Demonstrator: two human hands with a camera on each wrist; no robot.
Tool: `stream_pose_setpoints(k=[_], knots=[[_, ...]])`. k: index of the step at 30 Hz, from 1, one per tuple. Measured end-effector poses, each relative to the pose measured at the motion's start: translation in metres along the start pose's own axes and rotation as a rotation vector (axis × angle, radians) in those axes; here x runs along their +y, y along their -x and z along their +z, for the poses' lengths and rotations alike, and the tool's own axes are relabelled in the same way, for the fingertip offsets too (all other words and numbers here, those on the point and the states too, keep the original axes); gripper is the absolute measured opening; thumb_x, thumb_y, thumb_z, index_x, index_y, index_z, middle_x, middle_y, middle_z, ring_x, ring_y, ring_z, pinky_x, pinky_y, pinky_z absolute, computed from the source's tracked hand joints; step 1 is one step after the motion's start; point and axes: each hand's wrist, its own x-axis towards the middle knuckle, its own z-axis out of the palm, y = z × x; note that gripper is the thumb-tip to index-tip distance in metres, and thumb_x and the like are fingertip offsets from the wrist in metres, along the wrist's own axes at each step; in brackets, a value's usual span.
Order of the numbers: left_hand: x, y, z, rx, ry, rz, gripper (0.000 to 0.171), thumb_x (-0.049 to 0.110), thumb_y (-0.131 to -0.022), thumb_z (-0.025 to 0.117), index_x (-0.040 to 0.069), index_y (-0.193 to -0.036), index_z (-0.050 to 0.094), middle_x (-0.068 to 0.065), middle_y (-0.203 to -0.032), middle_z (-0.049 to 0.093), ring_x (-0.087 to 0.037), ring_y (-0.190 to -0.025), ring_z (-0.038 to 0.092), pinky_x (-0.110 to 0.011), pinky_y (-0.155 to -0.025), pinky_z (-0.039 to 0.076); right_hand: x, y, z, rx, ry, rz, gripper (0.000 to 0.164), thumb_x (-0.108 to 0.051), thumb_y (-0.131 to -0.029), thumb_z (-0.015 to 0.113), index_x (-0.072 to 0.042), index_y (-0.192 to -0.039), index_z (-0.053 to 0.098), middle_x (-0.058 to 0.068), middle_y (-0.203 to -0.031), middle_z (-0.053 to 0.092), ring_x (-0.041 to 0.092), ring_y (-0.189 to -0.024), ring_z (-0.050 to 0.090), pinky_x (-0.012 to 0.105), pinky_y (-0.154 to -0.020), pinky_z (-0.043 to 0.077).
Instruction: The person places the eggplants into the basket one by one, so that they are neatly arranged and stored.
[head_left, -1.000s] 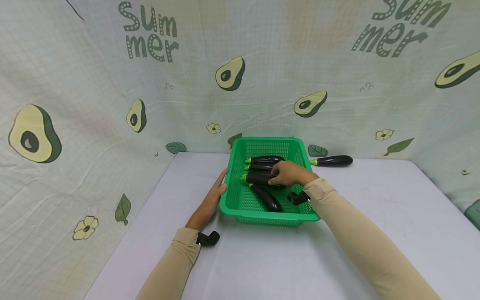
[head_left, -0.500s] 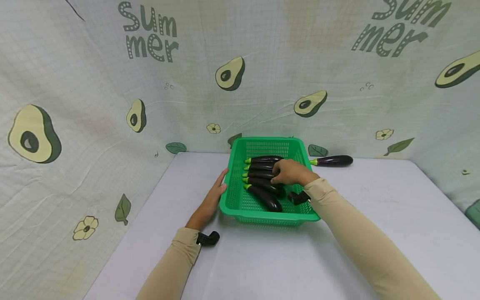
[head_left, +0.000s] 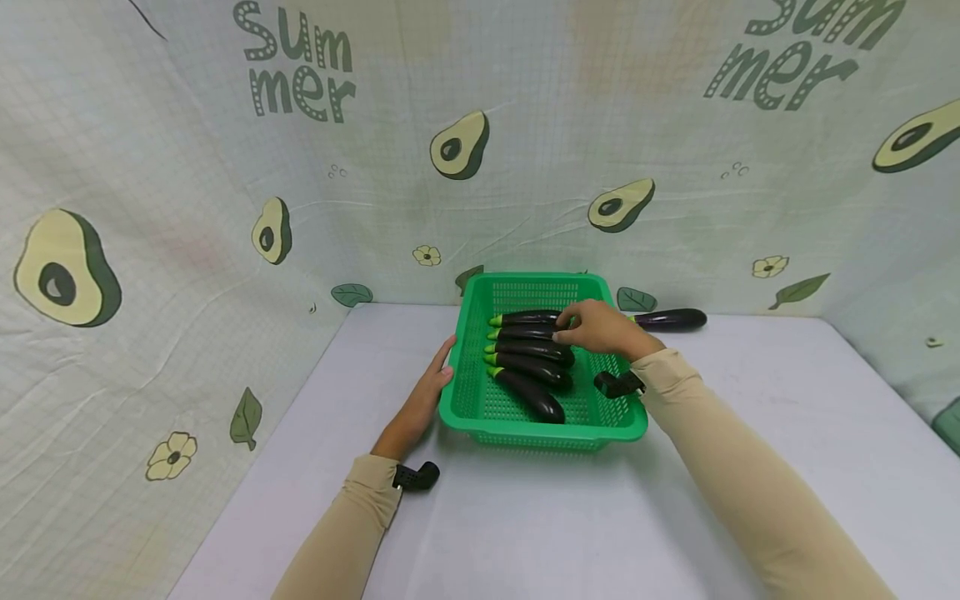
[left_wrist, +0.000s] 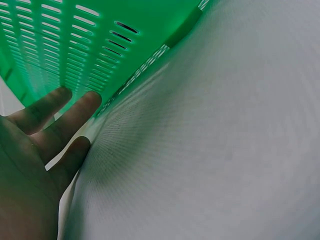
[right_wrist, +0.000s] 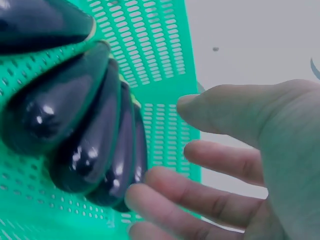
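Observation:
A green plastic basket [head_left: 540,433] holds several dark purple eggplants, lying side by side with their green stems toward the left. The nearest eggplant [head_left: 528,396] lies more slanted than the others. My left hand [head_left: 427,392] rests against the basket's left side; in the left wrist view its fingers [left_wrist: 82,107] are fairly straight along the slotted wall [left_wrist: 150,25]. My right hand [head_left: 600,327] is over the right part of the basket, near the blunt ends of the far eggplants. In the right wrist view its fingers are spread and nothing is between them, beside the eggplants [right_wrist: 95,130].
Another eggplant [head_left: 675,320] lies on the white table [head_left: 750,400] behind the basket's right side, its stem end partly behind my right hand. A cloth [head_left: 540,225] printed with avocados hangs behind the table.
My right hand has let go of the middle eggplant, now lying in the row, and has moved up and right toward the basket's far right side. My left hand stays in place.

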Motion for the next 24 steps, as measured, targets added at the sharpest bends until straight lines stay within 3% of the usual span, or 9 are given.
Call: stream_pose_setpoints(k=[11,17,24], knots=[[0.001,0.002,0.000,0.018,-0.006,-0.011,0.060,0.025,-0.108,0.030,0.010,-0.162,0.010,-0.014,-0.166,0.008,-0.029,-0.151,0.008,-0.057,-0.117,0.009,0.014,0.011,-0.019,0.042,-0.145,0.033,0.040,-0.028,-0.100,0.063,-0.002,-0.130,0.063,0.018,-0.112,0.068,0.026,-0.089,0.067,0.045,-0.074,0.056],[-0.001,0.000,-0.001,0.005,-0.018,-0.018,0.061,0.024,-0.107,0.029,0.009,-0.162,0.008,-0.014,-0.167,0.006,-0.031,-0.151,0.006,-0.057,-0.117,0.009,0.022,0.018,-0.026,0.059,-0.224,0.041,0.041,-0.029,-0.100,0.062,-0.004,-0.132,0.061,0.018,-0.114,0.067,0.036,-0.102,0.066,0.043,-0.078,0.057],[-0.034,-0.011,-0.001,0.039,-0.008,-0.007,0.060,0.028,-0.108,0.028,0.017,-0.163,0.007,-0.010,-0.167,0.005,-0.028,-0.151,0.004,-0.057,-0.117,0.006,0.039,0.028,-0.037,0.102,-0.271,0.041,0.047,-0.034,-0.101,0.061,-0.002,-0.136,0.058,0.020,-0.120,0.066,0.035,-0.103,0.066,0.043,-0.081,0.056]])
